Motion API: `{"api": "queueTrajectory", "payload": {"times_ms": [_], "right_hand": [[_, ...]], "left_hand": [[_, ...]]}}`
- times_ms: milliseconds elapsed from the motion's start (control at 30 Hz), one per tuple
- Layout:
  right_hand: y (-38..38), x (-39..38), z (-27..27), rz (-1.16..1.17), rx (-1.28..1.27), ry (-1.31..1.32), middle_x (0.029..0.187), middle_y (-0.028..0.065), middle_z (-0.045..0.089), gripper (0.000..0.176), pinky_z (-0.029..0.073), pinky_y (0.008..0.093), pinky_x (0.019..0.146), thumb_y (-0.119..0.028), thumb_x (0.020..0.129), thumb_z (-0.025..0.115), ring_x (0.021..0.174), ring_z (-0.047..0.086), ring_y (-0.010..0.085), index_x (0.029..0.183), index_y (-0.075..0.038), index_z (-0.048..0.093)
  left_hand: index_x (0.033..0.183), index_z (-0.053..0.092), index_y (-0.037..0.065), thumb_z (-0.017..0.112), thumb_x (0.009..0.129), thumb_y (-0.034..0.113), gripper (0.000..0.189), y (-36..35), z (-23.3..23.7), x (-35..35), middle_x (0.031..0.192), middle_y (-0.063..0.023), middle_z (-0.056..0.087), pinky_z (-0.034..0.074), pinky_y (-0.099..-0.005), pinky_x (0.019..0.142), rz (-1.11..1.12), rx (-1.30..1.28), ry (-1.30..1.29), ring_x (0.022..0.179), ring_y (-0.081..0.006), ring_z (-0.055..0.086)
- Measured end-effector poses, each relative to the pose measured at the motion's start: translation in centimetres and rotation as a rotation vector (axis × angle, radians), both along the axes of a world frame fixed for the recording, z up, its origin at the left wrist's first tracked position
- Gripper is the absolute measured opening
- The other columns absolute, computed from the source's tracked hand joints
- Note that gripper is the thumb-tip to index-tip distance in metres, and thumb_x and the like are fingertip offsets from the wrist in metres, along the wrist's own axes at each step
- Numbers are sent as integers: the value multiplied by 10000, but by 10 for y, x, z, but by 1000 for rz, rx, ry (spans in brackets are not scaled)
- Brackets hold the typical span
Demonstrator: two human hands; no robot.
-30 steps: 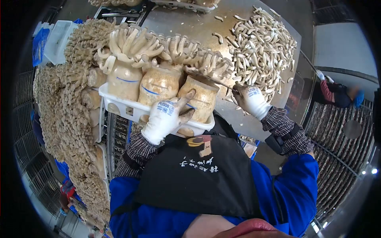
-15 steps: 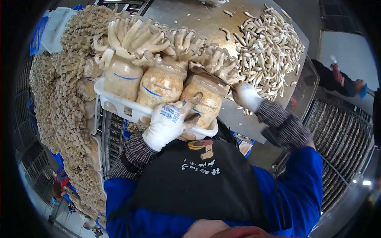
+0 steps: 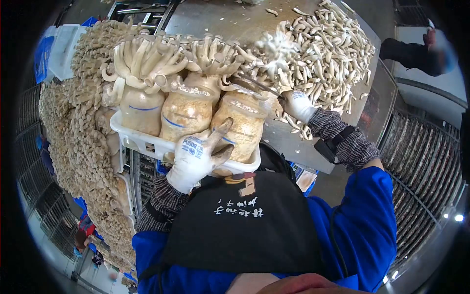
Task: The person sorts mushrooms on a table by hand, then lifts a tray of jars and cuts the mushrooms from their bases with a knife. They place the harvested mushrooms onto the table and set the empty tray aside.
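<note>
My right hand (image 3: 297,105), in a white glove, is closed around the handle of a knife, whose thin blade (image 3: 259,86) reaches left across the top of the nearest grow bottle (image 3: 241,128). That bottle's neck shows no upright mushrooms. A motion-blurred mushroom cluster (image 3: 278,48) is just beyond the blade, at the pile's edge. My gloved left hand (image 3: 196,157) is at the white tray's (image 3: 147,148) near rim, its thumb and a finger spread against the nearest bottle; other fingers are hidden. Two more bottles, a middle one (image 3: 187,115) and a left one (image 3: 142,110), carry mushroom clusters.
Loose cut mushrooms (image 3: 333,54) are heaped on the metal table (image 3: 210,19). Stacked mushroom clusters (image 3: 73,132) fill the left side. A metal rack (image 3: 421,157) stands at the right. Another person (image 3: 416,56) is at the upper right, with others at the lower left.
The mushroom cluster over the nearest bottle has come off and moved away toward the pile. My right hand has shifted slightly left with the knife. My left hand stays against the bottle.
</note>
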State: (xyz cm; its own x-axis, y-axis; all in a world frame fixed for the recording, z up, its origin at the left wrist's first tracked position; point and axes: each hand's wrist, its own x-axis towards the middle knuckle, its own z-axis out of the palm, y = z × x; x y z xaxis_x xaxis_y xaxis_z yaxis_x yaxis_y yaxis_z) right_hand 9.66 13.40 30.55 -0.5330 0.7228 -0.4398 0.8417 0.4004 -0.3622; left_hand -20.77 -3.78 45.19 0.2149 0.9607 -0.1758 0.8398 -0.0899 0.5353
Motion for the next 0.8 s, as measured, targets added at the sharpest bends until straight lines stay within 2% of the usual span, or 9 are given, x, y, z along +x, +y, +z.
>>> {"api": "queueTrajectory", "payload": {"times_ms": [67,300,500,567,633,667,733,767,800], "right_hand": [[-1,7,-14,95,74,21,839,228,692,314,538,487,742,-308,948,557,798,685,392,920,-28,696],[7,15,-45,113,78,-14,797,220,685,267,537,491,714,-267,938,547,758,679,390,900,-36,676],[20,6,-48,155,13,-54,795,233,679,240,535,491,710,-226,901,562,762,682,382,874,-17,677],[36,-15,-74,214,-41,-66,795,237,678,226,538,484,720,-207,876,573,772,684,384,858,-7,679],[46,-49,-112,223,-88,-61,840,261,684,210,545,470,756,-160,802,599,824,688,393,839,23,696],[44,-55,-171,109,-37,29,903,273,694,245,547,463,797,-157,770,617,874,692,394,875,39,720],[62,-62,-175,199,-104,-118,876,252,705,326,566,445,768,-218,782,656,820,705,379,966,46,710],[67,-59,-167,215,0,-94,895,252,708,354,565,445,784,-234,794,643,826,708,373,1002,47,701],[72,-48,-204,143,363,-46,882,224,713,342,568,435,760,-257,814,637,812,706,372,1001,22,700]], "left_hand": [[1412,560,197,763,806,344,656,0,-2,0,784,-90,652,537,-383,629,6,52,-55,672,-270,659],[1404,569,194,787,787,309,665,0,0,3,786,-94,645,535,-375,627,35,44,-88,671,-262,655],[1404,569,187,773,789,338,665,1,1,2,769,-66,633,530,-378,625,24,-62,-45,684,-239,650],[1405,569,189,769,786,347,669,2,-8,1,752,-47,628,529,-378,618,6,67,-126,670,-228,644],[1404,568,180,768,787,349,671,3,-4,-1,746,-41,628,529,-375,616,-7,11,-78,667,-226,644],[1404,567,171,768,787,350,673,2,-1,0,739,-35,629,530,-372,614,-20,-45,-45,664,-223,644],[1382,584,137,770,785,358,663,-1,-7,0,653,-15,601,520,-367,589,-8,76,-81,614,-209,631],[1370,594,137,776,779,351,654,-3,-4,-2,639,-13,594,518,-367,584,-32,59,-31,608,-205,630],[1358,604,137,781,774,345,645,-4,-5,-2,624,-11,587,516,-367,580,-49,51,14,602,-200,629]]}}
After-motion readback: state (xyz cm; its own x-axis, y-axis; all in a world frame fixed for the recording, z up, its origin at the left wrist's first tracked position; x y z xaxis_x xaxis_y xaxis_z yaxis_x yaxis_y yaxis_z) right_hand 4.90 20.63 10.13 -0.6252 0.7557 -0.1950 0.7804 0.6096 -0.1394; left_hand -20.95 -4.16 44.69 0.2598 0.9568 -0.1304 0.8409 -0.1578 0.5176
